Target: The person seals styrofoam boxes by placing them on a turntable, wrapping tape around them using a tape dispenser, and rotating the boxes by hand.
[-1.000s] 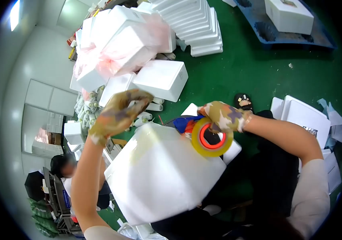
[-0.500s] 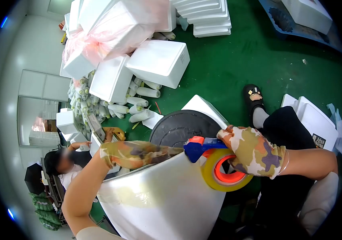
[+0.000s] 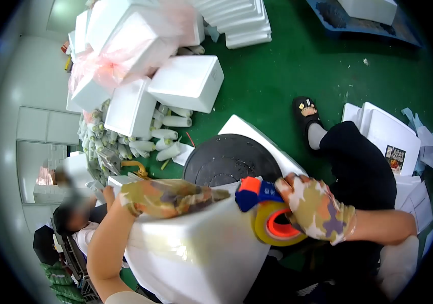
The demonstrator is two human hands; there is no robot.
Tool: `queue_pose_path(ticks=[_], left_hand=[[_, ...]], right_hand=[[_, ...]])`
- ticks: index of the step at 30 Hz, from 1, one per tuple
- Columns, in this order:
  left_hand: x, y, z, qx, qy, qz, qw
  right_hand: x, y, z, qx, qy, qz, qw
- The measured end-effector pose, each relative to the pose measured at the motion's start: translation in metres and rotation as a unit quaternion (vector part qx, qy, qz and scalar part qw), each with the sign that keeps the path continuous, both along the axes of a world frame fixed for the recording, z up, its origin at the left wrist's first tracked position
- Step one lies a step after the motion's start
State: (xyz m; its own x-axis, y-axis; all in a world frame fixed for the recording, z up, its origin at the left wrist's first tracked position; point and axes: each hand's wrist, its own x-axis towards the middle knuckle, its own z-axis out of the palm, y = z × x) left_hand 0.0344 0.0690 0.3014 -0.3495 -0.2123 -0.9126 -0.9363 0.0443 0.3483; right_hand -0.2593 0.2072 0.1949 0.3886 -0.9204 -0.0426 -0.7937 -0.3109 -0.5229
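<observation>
A white foam box [image 3: 196,271] is tilted in front of me, with shiny clear tape [image 3: 178,245] across its near face. My left hand [image 3: 171,197], in a camouflage glove, rests along the box's upper edge with its fingers stretched out. In my right hand [image 3: 317,205], gloved alike, is a blue and orange tape dispenser [image 3: 249,195]. Its yellowish tape roll [image 3: 261,230] sits around an orange hub beside the box's right side. The dispenser's head is at the box's upper right corner; whether it touches is unclear. Behind the box is a round black top [image 3: 231,159].
Foam boxes [image 3: 186,81], some in pink plastic, stand at the upper left beside a pile of wrapped, long pale vegetables [image 3: 125,147]. Another person [image 3: 82,223] sits at left. Foam lids [image 3: 383,137] lean right of my leg. A blue pallet [image 3: 323,12] lies at the far right.
The box has tipped and turned, showing more of its corner. My right hand and the tape dispenser have moved slightly left and down. The surroundings have shifted left in view.
</observation>
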Motion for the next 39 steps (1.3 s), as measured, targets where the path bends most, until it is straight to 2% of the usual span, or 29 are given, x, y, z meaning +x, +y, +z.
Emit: queue_pose_path(ticks=[4,6,11,15,17,18,20,21,23,24,25,26,27,28,29,30,31,32,33,35,36,39], left_hand=[[-0.010,-0.011,-0.001,0.014,0.017,0.009,1.000],[-0.013,-0.017,-0.002,0.026,0.027,0.014,0.999],[-0.016,-0.026,0.000,0.035,0.044,0.022,0.998],[-0.023,-0.026,0.005,0.022,0.063,0.005,0.998],[-0.029,-0.024,0.011,0.012,0.078,-0.007,0.997],[-0.032,-0.022,0.014,0.007,0.090,-0.018,0.996],[-0.040,-0.021,0.019,-0.012,0.114,-0.055,0.992],[-0.045,-0.017,0.025,-0.032,0.113,-0.068,0.991],[-0.051,-0.017,0.032,-0.161,-0.087,-0.006,0.983],[-0.045,-0.006,0.031,-0.221,0.055,0.131,0.965],[-0.047,-0.008,0.033,-0.294,-0.011,0.157,0.943],[-0.052,-0.010,0.036,-0.358,-0.075,0.191,0.911],[-0.037,-0.006,0.035,-0.427,0.031,0.197,0.882],[-0.024,-0.002,0.032,-0.489,0.139,0.199,0.837],[-0.048,0.014,0.055,-0.435,0.186,0.208,0.856],[-0.060,0.051,0.074,-0.461,0.221,0.097,0.854],[-0.063,0.083,0.076,-0.498,0.254,-0.020,0.829],[-0.085,0.118,0.092,-0.472,0.216,-0.119,0.846],[-0.100,0.137,0.084,-0.476,0.093,-0.255,0.837],[-0.119,0.147,0.076,-0.505,0.130,-0.236,0.820],[-0.115,0.141,0.065,-0.542,0.143,-0.214,0.800],[-0.116,0.130,0.067,-0.547,0.111,-0.168,0.813]], right_hand=[[-0.002,0.019,0.002,0.098,-0.046,0.035,0.993],[0.002,0.032,-0.001,0.207,-0.082,0.018,0.975],[0.012,0.066,-0.017,0.201,0.001,0.033,0.979],[0.008,0.049,-0.018,0.191,-0.003,0.059,0.980],[0.009,0.039,-0.016,0.188,-0.073,0.040,0.979],[0.010,0.035,-0.015,0.180,-0.070,0.041,0.980],[0.012,0.025,-0.012,0.088,-0.071,0.024,0.993],[0.011,0.015,-0.007,0.115,-0.049,0.033,0.992],[0.010,0.002,-0.015,0.058,-0.042,0.028,0.997],[0.003,-0.008,-0.014,-0.058,-0.073,0.042,0.995],[-0.003,-0.022,-0.024,-0.156,-0.066,0.083,0.982],[-0.005,-0.047,-0.044,-0.238,-0.115,0.119,0.957],[-0.006,-0.075,-0.043,-0.146,-0.158,0.145,0.966],[-0.003,-0.097,-0.036,-0.104,-0.129,0.173,0.971],[0.000,-0.120,-0.028,-0.062,-0.099,0.201,0.973],[0.003,-0.143,-0.021,-0.021,-0.068,0.227,0.971],[0.011,-0.154,0.005,0.166,-0.010,0.183,0.969],[0.020,-0.170,0.001,0.184,-0.002,0.185,0.965],[0.023,-0.182,-0.001,0.142,0.012,0.222,0.965],[0.030,-0.189,0.000,0.092,0.031,0.269,0.958],[0.028,-0.191,0.004,0.117,0.021,0.270,0.956],[0.007,-0.197,0.004,0.163,-0.016,0.244,0.956]])
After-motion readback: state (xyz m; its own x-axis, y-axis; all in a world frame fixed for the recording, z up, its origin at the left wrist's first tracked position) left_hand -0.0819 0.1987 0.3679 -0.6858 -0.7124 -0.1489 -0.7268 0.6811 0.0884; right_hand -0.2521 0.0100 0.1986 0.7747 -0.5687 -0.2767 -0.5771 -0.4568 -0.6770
